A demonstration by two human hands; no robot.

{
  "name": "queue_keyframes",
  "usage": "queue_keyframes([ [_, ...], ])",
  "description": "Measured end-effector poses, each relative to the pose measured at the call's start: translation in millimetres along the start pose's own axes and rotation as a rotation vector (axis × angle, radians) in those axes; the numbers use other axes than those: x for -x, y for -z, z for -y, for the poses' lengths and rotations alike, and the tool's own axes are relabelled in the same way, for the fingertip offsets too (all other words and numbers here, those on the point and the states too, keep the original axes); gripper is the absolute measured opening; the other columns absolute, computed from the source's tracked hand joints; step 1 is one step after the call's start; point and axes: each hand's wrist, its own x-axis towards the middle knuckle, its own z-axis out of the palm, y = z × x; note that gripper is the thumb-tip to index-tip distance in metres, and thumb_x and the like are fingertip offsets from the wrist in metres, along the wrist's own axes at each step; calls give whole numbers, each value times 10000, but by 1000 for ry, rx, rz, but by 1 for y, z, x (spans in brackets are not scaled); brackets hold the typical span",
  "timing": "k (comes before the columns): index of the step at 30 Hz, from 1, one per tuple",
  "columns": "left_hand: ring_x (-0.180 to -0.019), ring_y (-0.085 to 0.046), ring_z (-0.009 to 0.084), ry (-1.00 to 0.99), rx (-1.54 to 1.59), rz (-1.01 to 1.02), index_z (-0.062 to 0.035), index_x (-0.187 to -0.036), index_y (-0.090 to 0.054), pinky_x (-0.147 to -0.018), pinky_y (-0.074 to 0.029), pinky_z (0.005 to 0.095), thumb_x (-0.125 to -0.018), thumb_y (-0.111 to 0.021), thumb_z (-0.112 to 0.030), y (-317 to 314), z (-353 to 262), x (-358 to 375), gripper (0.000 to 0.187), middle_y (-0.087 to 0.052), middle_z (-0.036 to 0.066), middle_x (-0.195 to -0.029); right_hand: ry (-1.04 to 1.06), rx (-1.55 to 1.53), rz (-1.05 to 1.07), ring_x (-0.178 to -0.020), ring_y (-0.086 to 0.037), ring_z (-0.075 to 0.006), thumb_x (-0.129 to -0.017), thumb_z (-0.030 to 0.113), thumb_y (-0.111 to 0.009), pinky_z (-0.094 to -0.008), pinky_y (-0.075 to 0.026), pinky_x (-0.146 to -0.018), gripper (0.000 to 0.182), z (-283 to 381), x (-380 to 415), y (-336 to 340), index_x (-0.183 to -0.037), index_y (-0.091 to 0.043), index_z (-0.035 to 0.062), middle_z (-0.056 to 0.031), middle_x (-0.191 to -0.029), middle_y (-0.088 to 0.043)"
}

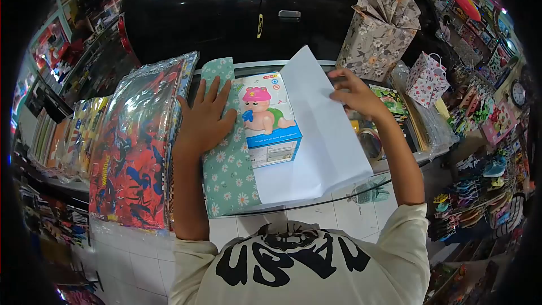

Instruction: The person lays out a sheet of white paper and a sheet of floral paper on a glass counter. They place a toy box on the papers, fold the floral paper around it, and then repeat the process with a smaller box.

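A toy box (274, 118) with a crawling baby doll in a pink hat printed on it lies on a sheet of wrapping paper (333, 158). The sheet's white side faces up on the right. At the left, its green daisy-patterned side (230, 178) is folded over and meets the box's left edge. My left hand (209, 116) is spread flat on this green flap. My right hand (357, 95) is at the raised right edge of the paper, its fingers bent and apart, with nothing visible in them.
Plastic-sleeved Spider-Man sheets (135, 152) are stacked at the left. Beyond my right hand stand a large floral paper bag (378, 39) and a smaller floral bag (426, 79). A tape roll (370, 142) lies by my right forearm. A black car (226, 17) is behind the table.
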Motion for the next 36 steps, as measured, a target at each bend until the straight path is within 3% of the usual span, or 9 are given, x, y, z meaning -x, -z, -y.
queue_keyframes([
  [10, -1400, -130, 355, -12, 16, -25, -133, -1428, -310, -1016, 10, 707, -859, -408, -378, -3, 3, 0, 627, -237, 129, -1500, 240, 217, 336, -742, -524, -62, -893, 111, -565, -198, -431, -631, 388, 49, -40, -76, -1250, -427, 51, 11, -887, -534],
  [13, -1399, -131, 358, -19, 19, -38, -132, -1426, -315, -1017, 12, 706, -858, -409, -376, -3, 3, 1, 625, -237, 132, -1499, 556, -78, -168, -828, -525, -89, -887, 180, -582, -246, -430, -740, 384, 22, -33, -81, -1218, -462, 29, -29, -931, -545],
  [14, -1399, -131, 358, -23, 19, -42, -131, -1425, -317, -1017, 12, 706, -858, -410, -376, -5, 4, 1, 625, -236, 133, -1499, 338, -344, -242, -990, -502, -111, -882, 148, -583, -262, -407, -861, 427, 20, -28, -81, -1276, -457, 40, -48, -1093, -540],
  [21, -1400, -126, 360, -14, 34, -35, -118, -1422, -319, -1020, 9, 704, -851, -417, -378, -3, 2, 1, 635, -232, 138, -1500, 198, -928, 217, -1335, -309, -215, -978, 460, -284, -322, -206, -1103, 608, -2, -42, -107, -1432, -282, 56, -113, -1463, -310],
  [25, -1402, -113, 362, -3, 49, -14, -113, -1422, -318, -1024, 11, 698, -843, -422, -389, -1, 1, 0, 650, -226, 140, -1502, 388, 68, -5, -1419, -59, -246, -987, 480, -193, -335, -67, -1136, 643, 17, -36, -119, -1450, -192, 33, -151, -1522, -141],
  [28, -1400, -96, 377, -30, 33, -5, -119, -1436, -287, -1012, 1, 712, -865, -398, -346, -1, 4, 0, 624, -216, 150, -1503, 431, -7, -36, -1421, -20, -257, -994, 460, -156, -344, -49, -1136, 620, 17, -33, -110, -1446, -206, 38, -166, -1524, -116],
  [31, -1403, -84, 367, -185, 445, -337, -104, -1447, -250, -1070, -36, 630, -885, -386, -249, -26, 28, -10, 597, -221, 166, -1498, 480, -164, -170, -1410, -118, -262, -999, 421, -196, -352, -77, -1132, 575, 12, -6, -82, -1419, -285, 38, -163, -1504, -198],
  [34, -1369, -245, 308, -166, 935, -577, -14, -1412, -287, -1109, -183, 428, -858, -490, -181, 29, 17, 33, 614, -281, 189, -1464, 507, -74, -333, -1383, -220, -251, -978, 359, -320, -359, -117, -1123, 515, 16, 56, -55, -1365, -392, 27, -135, -1477, -286],
  [36, -1327, -331, 282, -84, 816, -719, 22, -1382, -337, -1094, -237, 371, -876, -477, -238, 44, 4, 69, 586, -346, 191, -1428, 486, 48, -350, -1383, -231, -255, -945, 282, -437, -401, -119, -1117, 466, 11, 91, -52, -1350, -415, 54, -122, -1469, -314],
])
